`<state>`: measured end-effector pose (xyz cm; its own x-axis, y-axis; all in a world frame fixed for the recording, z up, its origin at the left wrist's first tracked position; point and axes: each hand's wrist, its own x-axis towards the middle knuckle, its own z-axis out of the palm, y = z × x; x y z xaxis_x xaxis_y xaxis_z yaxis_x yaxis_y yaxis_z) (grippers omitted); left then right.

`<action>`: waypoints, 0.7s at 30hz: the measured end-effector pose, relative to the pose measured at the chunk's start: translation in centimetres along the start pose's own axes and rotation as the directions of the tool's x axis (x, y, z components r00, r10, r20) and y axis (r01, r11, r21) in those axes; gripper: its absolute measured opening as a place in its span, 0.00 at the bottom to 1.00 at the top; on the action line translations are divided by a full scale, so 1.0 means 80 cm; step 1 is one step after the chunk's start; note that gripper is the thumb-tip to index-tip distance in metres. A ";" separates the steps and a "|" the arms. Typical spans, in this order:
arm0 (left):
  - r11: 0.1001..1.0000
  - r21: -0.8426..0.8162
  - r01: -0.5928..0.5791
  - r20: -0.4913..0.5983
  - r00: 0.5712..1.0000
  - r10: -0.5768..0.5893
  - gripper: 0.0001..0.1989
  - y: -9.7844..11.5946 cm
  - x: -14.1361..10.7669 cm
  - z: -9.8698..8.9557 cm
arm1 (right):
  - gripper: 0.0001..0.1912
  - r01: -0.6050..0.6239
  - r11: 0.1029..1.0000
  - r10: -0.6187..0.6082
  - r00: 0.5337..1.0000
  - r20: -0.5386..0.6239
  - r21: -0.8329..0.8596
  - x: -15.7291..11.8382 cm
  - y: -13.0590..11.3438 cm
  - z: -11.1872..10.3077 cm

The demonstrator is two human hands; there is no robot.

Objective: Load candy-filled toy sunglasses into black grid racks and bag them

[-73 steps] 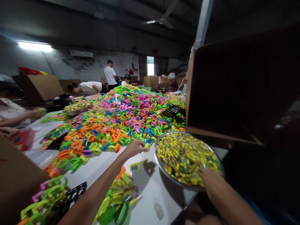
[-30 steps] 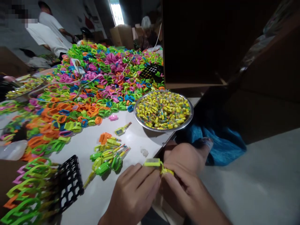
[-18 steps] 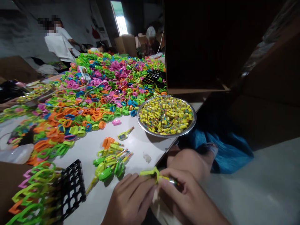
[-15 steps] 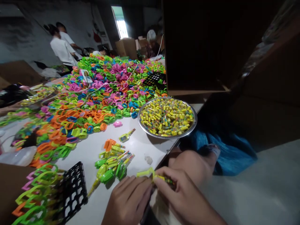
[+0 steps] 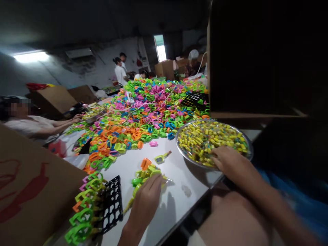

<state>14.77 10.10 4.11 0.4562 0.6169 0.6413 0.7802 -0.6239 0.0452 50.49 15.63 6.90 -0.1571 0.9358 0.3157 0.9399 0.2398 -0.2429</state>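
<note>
My left hand (image 5: 150, 193) is over a small heap of green and yellow plastic toy watches (image 5: 140, 180) with tubes on them, at the middle of the white table. Its fingers are pressed together, and what they hold is hidden. My right hand (image 5: 228, 160) reaches over the near rim of a round metal bowl (image 5: 179, 150). Its fingertips touch the small clear tubes with yellow ends (image 5: 205, 136) that fill the bowl; whether they grip one is not visible. A single yellow watch with a tube (image 5: 160, 159) lies between heap and bowl.
A big mound of colourful watch toys (image 5: 143, 112) covers the table's far part. A black holed rack (image 5: 111, 201) holding watches stands at left, beside a cardboard box (image 5: 25, 184). A large dark open box (image 5: 256, 61) rises behind the bowl. Another person (image 5: 33, 126) sits at far left.
My hands have parted from the yellow-green piece they held together. The left went to the heap, the right into the bowl. The view has swung left and up.
</note>
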 end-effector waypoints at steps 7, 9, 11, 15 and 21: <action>0.919 -0.018 0.393 0.350 0.864 -0.363 0.15 -0.119 0.115 0.047 | 0.07 0.104 0.979 -0.038 0.938 0.345 -0.174 0.039 0.035 0.006; 0.902 -0.004 0.431 0.394 0.830 -0.395 0.12 -0.158 0.152 0.077 | 0.08 0.150 0.972 -0.074 0.925 0.373 -0.180 0.038 0.033 0.002; 0.882 -0.002 0.471 0.441 0.792 -0.422 0.07 -0.186 0.177 0.104 | 0.09 0.196 0.969 -0.124 0.911 0.393 -0.149 0.036 0.032 -0.004; 0.825 -0.054 0.563 0.516 0.723 -0.460 0.17 -0.208 0.188 0.124 | 0.10 0.232 0.972 -0.194 0.889 0.416 -0.042 0.035 0.033 -0.019; 0.676 -0.291 0.677 0.481 0.714 -0.508 0.20 -0.175 0.157 0.070 | 0.13 0.171 0.980 -0.199 0.882 0.427 0.103 0.043 0.036 -0.021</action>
<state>12.00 29.27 7.26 0.1353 0.9886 0.0664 0.7118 -0.1436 0.6875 53.18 19.10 8.84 -0.4548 0.8882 -0.0645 0.8630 0.4218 -0.2780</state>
